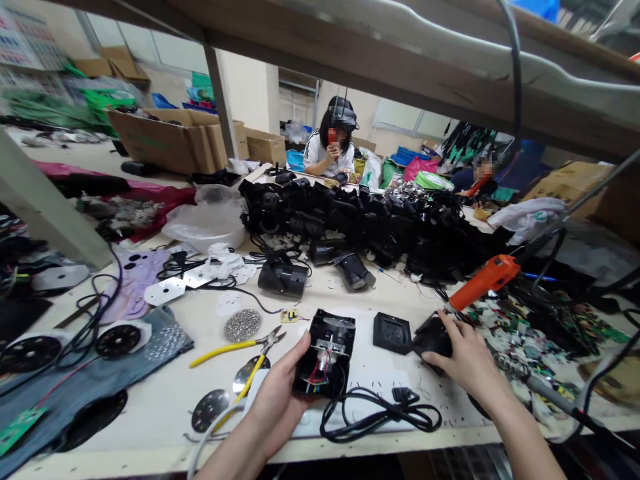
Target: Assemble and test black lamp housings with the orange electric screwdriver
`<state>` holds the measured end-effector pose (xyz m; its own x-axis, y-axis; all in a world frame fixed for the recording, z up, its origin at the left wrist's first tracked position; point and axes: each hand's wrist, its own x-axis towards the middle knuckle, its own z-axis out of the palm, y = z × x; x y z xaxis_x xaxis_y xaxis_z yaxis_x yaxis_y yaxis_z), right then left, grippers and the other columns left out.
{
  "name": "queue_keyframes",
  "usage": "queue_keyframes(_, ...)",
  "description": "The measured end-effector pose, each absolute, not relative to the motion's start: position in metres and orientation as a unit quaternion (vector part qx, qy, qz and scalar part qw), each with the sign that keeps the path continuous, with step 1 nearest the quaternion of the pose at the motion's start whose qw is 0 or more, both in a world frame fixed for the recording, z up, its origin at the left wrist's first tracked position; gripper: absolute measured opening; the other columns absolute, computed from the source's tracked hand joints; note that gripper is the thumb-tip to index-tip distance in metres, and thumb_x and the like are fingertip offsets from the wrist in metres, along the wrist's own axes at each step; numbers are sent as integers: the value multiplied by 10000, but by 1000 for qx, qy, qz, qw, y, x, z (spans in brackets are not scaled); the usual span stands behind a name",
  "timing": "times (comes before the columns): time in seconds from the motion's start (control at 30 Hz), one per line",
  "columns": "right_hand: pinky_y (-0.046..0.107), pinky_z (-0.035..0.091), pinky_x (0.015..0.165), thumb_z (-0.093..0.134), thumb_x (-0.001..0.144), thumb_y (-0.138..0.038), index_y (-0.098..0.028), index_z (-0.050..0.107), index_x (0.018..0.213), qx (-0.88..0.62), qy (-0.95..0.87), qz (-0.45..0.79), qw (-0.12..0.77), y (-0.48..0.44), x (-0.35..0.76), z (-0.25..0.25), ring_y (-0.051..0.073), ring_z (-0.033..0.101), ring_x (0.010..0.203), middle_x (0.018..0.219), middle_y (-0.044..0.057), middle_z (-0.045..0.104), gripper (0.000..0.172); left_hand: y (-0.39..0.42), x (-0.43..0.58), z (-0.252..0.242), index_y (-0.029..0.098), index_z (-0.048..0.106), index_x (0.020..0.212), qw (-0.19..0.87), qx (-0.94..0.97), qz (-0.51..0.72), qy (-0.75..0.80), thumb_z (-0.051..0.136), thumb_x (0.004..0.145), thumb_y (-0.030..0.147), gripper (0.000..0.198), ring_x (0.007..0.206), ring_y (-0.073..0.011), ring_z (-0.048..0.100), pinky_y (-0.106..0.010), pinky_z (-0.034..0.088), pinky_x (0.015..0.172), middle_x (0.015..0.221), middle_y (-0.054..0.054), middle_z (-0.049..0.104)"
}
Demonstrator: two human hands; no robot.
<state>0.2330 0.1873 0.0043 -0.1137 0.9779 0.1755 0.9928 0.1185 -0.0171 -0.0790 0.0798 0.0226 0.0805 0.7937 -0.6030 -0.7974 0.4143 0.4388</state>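
My left hand point(283, 393) is closed around an opened black plastic housing point(345, 333), with a small silver motor point(326, 357) and thin red and coloured wires showing inside. On the right, my right hand point(463, 350) has its thumb and fingers around a black plastic part point(433, 337), whose far side is partly hidden. Just behind those fingers lies an orange power screwdriver point(485, 281). Between the hands sits a square black block with a recess point(393, 333). A coiled black cable with a plug point(380, 417) lies near the table's front edge.
Yellow-handled pliers point(235, 350) and a dish of small screws point(243, 325) lie left of the housing. Black housings point(320, 213) are heaped at the back, circuit boards point(540, 327) at the right. A shelf beam point(400, 60) crosses overhead. Two people point(330, 150) sit beyond.
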Motion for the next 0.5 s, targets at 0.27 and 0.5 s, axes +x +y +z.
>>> queue_keyframes(0.27,378,529,840,474,901,-396,-201,618,1115,-552,-788,23,272,146,212,13,249,624,969,1050,84,630,323,71,-82,8,176,573,1286,730,88,581,350,762,683,236,635,1040,-288,651,-385,450,981,1081,-91,716)
queue_keyframes(0.5,312,549,708,493,905,-413,-226,670,924,-579,-759,116,275,111,220,-12,216,662,793,919,55,672,258,67,-86,5,176,521,1345,732,106,579,343,725,654,200,721,995,-325,658,-441,472,942,946,-98,741)
